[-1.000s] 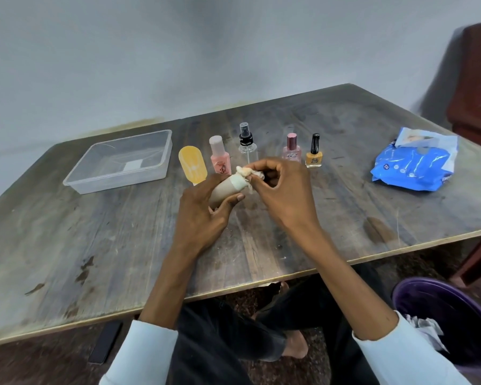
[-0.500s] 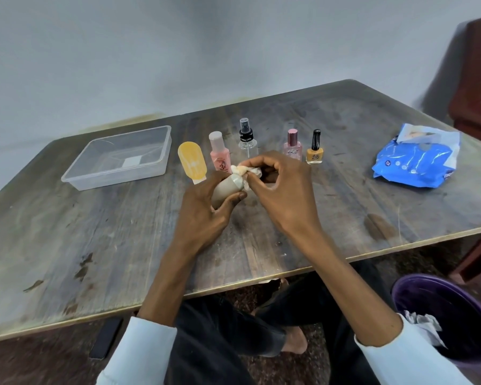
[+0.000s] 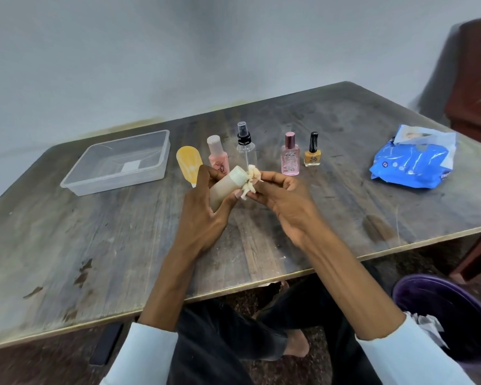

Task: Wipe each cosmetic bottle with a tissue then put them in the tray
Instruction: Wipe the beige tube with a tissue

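Mid-frame, the left hand [image 3: 203,215] grips a beige bottle [image 3: 225,187]; the right hand [image 3: 282,201] pinches a crumpled tissue [image 3: 251,180] against its end; likely next, the empty tray [image 3: 117,179] at upper left.

Purple bin [image 3: 408,287] beside the wooden table [image 3: 95,245] — dark chair [image 3: 475,87] beyond.

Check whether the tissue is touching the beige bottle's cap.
Touching. The head view shows the tissue, pinched in the right hand, pressed against the beige bottle at its cap end.
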